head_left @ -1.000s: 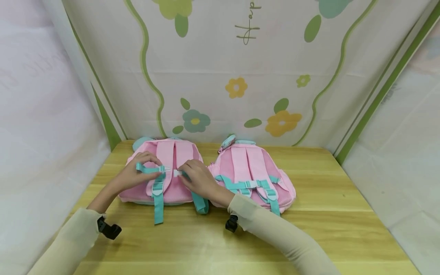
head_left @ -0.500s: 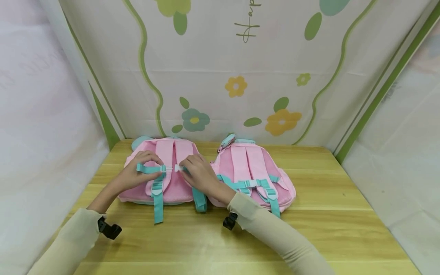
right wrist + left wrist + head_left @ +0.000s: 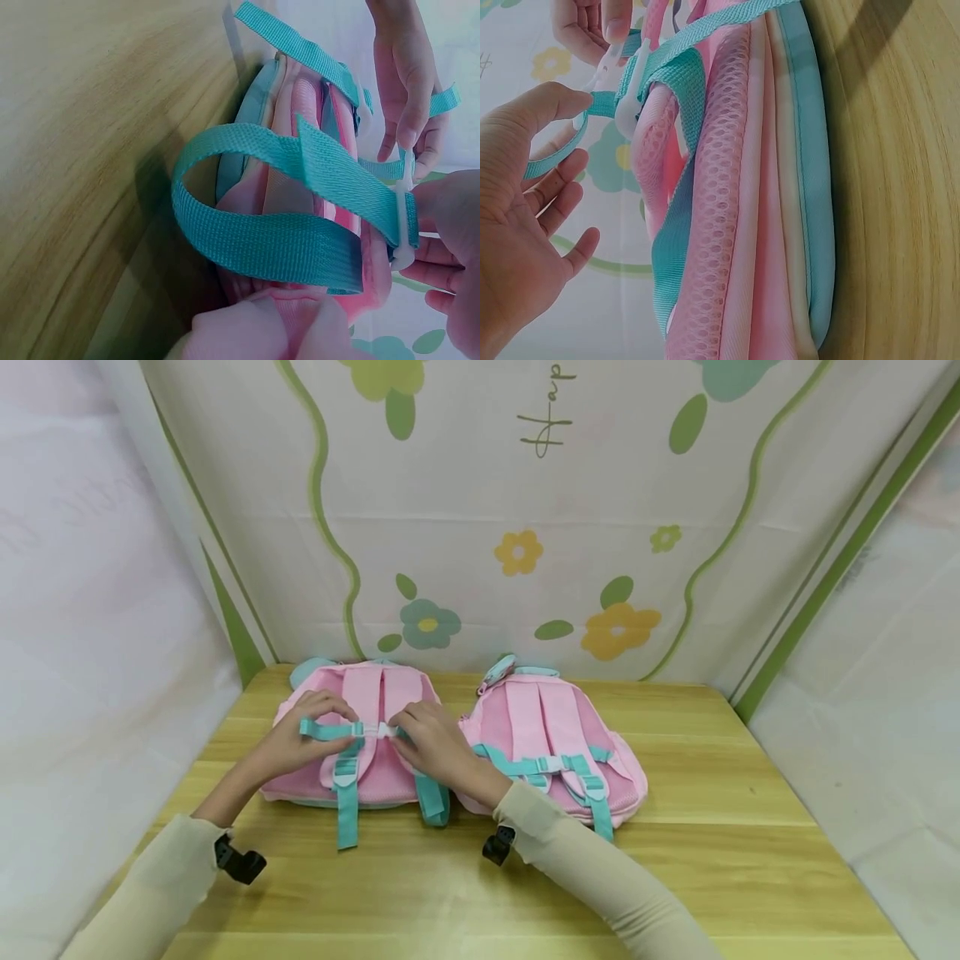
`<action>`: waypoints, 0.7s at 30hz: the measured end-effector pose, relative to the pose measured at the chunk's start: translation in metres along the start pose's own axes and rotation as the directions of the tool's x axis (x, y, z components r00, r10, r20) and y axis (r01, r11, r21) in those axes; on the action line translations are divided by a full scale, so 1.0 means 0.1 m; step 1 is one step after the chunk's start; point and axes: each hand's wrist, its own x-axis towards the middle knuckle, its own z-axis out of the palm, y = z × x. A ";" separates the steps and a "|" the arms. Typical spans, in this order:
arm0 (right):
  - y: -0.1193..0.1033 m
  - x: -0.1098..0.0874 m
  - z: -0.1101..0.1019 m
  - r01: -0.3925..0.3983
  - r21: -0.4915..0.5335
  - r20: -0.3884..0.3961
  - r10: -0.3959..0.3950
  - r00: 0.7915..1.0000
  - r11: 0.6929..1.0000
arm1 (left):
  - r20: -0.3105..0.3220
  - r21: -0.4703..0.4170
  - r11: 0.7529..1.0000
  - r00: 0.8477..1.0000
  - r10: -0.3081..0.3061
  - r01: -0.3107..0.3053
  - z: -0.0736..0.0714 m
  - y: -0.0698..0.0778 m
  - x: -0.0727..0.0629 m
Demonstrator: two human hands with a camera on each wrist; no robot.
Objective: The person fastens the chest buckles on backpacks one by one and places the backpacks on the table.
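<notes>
A pink backpack (image 3: 390,787) with turquoise webbing lies at the left of the table, shoulder straps facing up. Over those straps my left hand (image 3: 306,737) pinches the pronged half of a white side-release buckle (image 3: 368,731) between thumb and index finger. A loose turquoise strap end (image 3: 318,729) loops back past that thumb, and the other fingers are spread in the left wrist view. My right hand (image 3: 437,742) pinches the buckle's white socket half (image 3: 386,731). The prongs reach the socket's mouth. Turquoise webbing (image 3: 277,247) curves in a wide loop below the right hand.
A second pink backpack (image 3: 558,727) lies close on the right, its white buckle (image 3: 552,763) fastened across the straps. Both bags rest on a wooden table (image 3: 675,860) near its back edge, against a flowered cloth wall (image 3: 465,485).
The buckle's two halves have come together, closing the gap between them. The right hand has shifted slightly left with the socket; the left hand has hardly moved.
</notes>
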 end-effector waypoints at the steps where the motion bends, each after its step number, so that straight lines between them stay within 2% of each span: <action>1: 0.00 0.00 0.00 -0.001 0.000 0.002 0.001 1.000 1.000 | 0.000 -0.002 1.000 1.000 0.002 -0.002 0.00 0.00 0.00; 15: -0.01 -0.02 0.01 -0.018 -0.015 0.018 0.018 1.000 1.000 | 0.015 0.003 1.000 1.000 0.001 -0.001 -0.01 0.05 0.04; 21: 0.00 -0.02 0.01 -0.046 -0.002 0.057 0.046 0.997 0.999 | 0.018 0.012 1.000 1.000 -0.025 0.025 0.00 0.06 0.05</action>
